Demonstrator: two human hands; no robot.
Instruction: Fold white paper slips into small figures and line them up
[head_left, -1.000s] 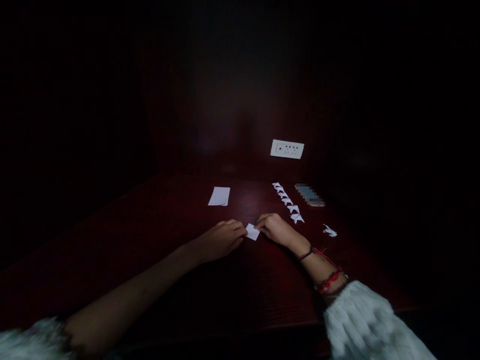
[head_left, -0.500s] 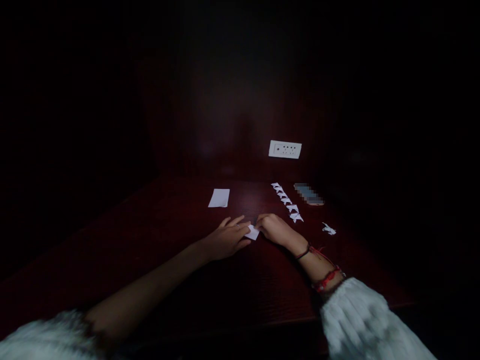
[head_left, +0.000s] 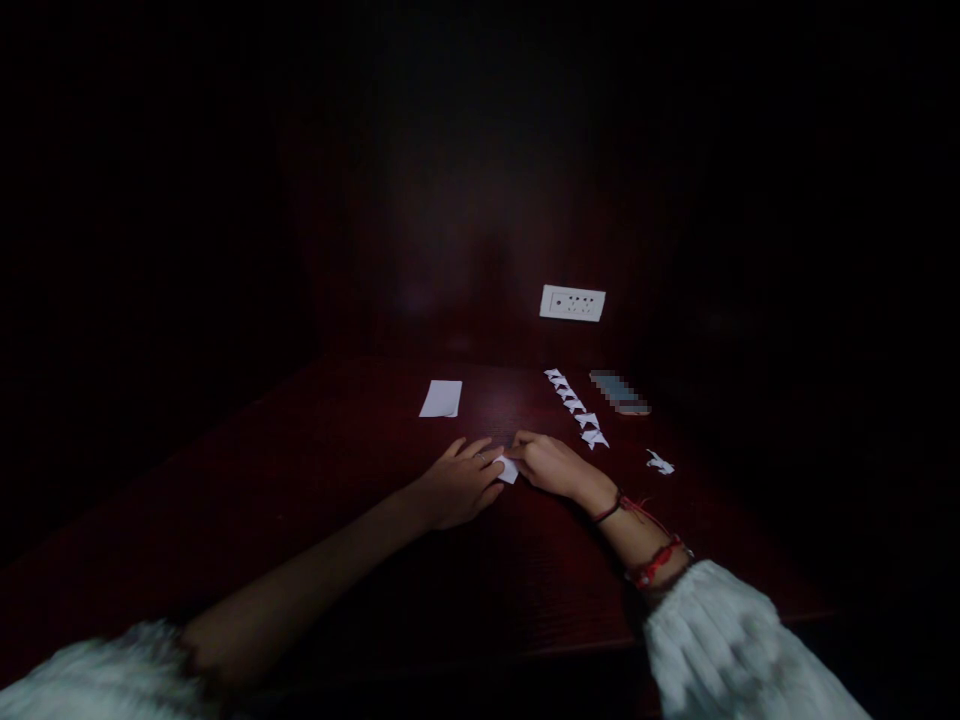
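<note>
A small white piece of folded paper (head_left: 508,470) lies on the dark red table between my hands. My left hand (head_left: 463,487) rests palm down with its fingers spread, its fingertips pressing on the paper's left side; a ring shows on one finger. From the right, my right hand (head_left: 550,464) meets the paper's upper edge, its fingers curled in and the index finger reaching toward the left fingertips. The exact grip of the right thumb is hidden. Beyond the right hand, a row of several folded white paper pieces (head_left: 571,402) runs back along the table.
A stack of white paper sheets (head_left: 441,398) lies farther back on the left. At the right are a phone (head_left: 619,392) with a blurred screen and a small crumpled-looking white paper piece (head_left: 660,462). A white power socket (head_left: 572,303) is on the wall behind the table (head_left: 337,440).
The right index finger has stretched a little left along the paper's upper edge. The left hand stays on the paper. The whole view has shifted slightly.
</note>
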